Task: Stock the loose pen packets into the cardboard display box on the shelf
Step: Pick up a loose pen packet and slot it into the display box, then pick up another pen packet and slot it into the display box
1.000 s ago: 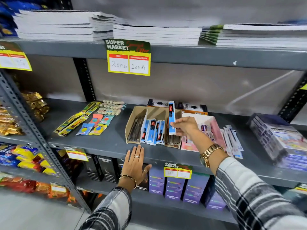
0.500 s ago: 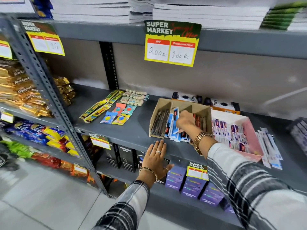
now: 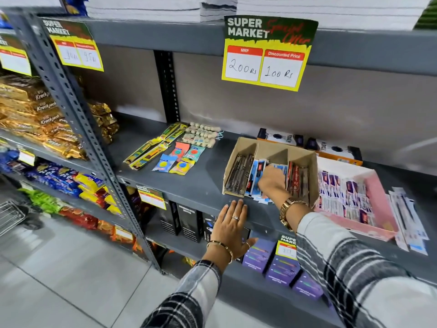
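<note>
The cardboard display box (image 3: 241,145) lies on the grey shelf (image 3: 189,185) and has three compartments. Dark pen packets (image 3: 238,174) fill the left one, blue pen packets (image 3: 255,172) the middle one, red packets (image 3: 298,178) the right one. My right hand (image 3: 272,183) is down in the middle compartment, fingers curled on a blue pen packet among the others. My left hand (image 3: 233,229) rests flat on the shelf's front edge below the box, fingers spread, holding nothing. More loose white packets (image 3: 409,221) lie at the far right of the shelf.
A pink tray (image 3: 380,209) of purple-and-white packets sits right of the box. Yellow strip packs (image 3: 153,147) and small sachets (image 3: 179,159) lie to the left. A yellow price card (image 3: 267,53) hangs from the shelf above. Black and purple boxes (image 3: 281,268) stand below.
My right hand carried the blue packet from above the box down into the middle compartment. The camera has swung left and closer. My left hand has stayed on the shelf edge.
</note>
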`<state>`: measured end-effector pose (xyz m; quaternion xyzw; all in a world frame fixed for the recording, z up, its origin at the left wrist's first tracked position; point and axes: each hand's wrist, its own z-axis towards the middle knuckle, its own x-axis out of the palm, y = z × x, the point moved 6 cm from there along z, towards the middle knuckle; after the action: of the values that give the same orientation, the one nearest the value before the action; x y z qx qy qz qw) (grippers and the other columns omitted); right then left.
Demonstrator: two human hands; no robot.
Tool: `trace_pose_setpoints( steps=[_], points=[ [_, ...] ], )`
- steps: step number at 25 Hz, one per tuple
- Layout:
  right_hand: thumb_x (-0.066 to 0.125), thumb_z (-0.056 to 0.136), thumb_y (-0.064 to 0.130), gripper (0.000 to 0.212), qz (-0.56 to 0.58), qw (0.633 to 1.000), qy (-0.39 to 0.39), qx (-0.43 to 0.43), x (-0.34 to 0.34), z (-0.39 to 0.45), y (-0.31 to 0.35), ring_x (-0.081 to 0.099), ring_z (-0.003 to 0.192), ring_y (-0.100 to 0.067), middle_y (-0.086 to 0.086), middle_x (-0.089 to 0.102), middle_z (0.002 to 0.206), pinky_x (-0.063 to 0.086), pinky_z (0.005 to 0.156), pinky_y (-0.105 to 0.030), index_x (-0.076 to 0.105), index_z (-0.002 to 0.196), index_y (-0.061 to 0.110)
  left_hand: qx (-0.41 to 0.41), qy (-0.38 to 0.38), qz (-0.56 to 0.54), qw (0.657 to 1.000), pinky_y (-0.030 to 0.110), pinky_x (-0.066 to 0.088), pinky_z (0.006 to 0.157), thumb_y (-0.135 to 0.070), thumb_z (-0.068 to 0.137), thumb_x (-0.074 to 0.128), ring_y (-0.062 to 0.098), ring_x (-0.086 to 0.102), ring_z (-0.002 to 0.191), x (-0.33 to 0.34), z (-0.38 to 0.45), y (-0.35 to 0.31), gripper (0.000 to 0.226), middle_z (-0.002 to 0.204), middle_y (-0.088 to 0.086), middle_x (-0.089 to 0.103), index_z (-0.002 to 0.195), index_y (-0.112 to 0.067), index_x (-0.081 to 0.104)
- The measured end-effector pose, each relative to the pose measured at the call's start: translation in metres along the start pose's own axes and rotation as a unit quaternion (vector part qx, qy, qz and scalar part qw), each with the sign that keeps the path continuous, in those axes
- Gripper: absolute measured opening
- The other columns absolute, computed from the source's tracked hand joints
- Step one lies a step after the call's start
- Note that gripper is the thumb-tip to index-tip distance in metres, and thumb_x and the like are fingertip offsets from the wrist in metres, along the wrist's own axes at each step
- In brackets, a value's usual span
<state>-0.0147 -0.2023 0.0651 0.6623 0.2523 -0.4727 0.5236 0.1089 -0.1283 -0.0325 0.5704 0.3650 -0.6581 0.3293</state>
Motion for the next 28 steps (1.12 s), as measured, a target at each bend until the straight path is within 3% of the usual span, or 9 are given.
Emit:
trace_pose_setpoints(
  steps=[3, 9, 14, 18, 28],
  points=[
    [0.049, 0.089, -0.005, 0.024, -0.009, 1.000, -0.009, -0.020, -0.003, 0.001, 0.002, 0.058, 0.115, -0.041, -0.029, 0.061, 0.121, 0.050, 0.092, -0.042, 0.058, 0.111, -0.010, -0.002, 0.001, 0.006, 1.000, 0.036, 0.009, 0.109, -0.066, 0.072, 0.031, 0.030, 0.058, 0.114, -0.001, 0.000, 0.001, 0.086, 0.125, 0.015, 0.061, 0.120, -0.001, 0.062],
    [0.049, 0.092, 0.004, 0.021, -0.002, 0.991, -0.095, -0.095, -0.036, -0.004, 0.010, 0.063, 0.104, -0.037, -0.023, 0.067, 0.109, 0.053, 0.085, -0.041, 0.063, 0.107, -0.003, -0.013, -0.003, -0.005, 1.000, 0.038, 0.016, 0.106, -0.064, 0.073, 0.031, 0.032, 0.059, 0.112, -0.002, -0.002, -0.002, 0.085, 0.123, 0.017, 0.062, 0.117, 0.002, 0.063],
    [0.050, 0.092, 0.004, 0.021, -0.047, 0.983, -0.137, -0.111, -0.066, -0.016, -0.011, 0.067, 0.099, -0.036, -0.019, 0.071, 0.106, 0.057, 0.085, -0.043, 0.064, 0.108, 0.004, -0.030, -0.002, -0.020, 0.999, 0.037, 0.010, 0.106, -0.064, 0.079, 0.030, 0.038, 0.057, 0.113, 0.000, -0.006, -0.015, 0.088, 0.123, 0.024, 0.059, 0.118, 0.009, 0.059],
    [0.051, 0.093, 0.007, 0.023, -0.067, 0.981, -0.163, -0.085, -0.091, -0.028, -0.045, 0.064, 0.104, -0.035, -0.020, 0.070, 0.108, 0.054, 0.085, -0.039, 0.064, 0.111, 0.003, 0.028, -0.042, -0.016, 0.999, 0.037, 0.008, 0.109, -0.062, 0.092, 0.003, 0.035, 0.057, 0.114, -0.003, -0.008, -0.045, 0.094, 0.124, 0.021, 0.060, 0.119, 0.007, 0.059],
    [0.047, 0.087, -0.006, 0.028, -0.083, 0.974, -0.202, 0.058, -0.150, -0.068, -0.169, 0.062, 0.105, -0.038, -0.025, 0.067, 0.111, 0.051, 0.084, -0.039, 0.064, 0.109, -0.004, 0.157, -0.030, 0.021, 0.987, 0.037, 0.008, 0.110, -0.059, 0.093, 0.006, 0.030, 0.057, 0.115, 0.006, 0.006, -0.143, 0.086, 0.124, 0.016, 0.061, 0.119, 0.001, 0.062]
  ],
)
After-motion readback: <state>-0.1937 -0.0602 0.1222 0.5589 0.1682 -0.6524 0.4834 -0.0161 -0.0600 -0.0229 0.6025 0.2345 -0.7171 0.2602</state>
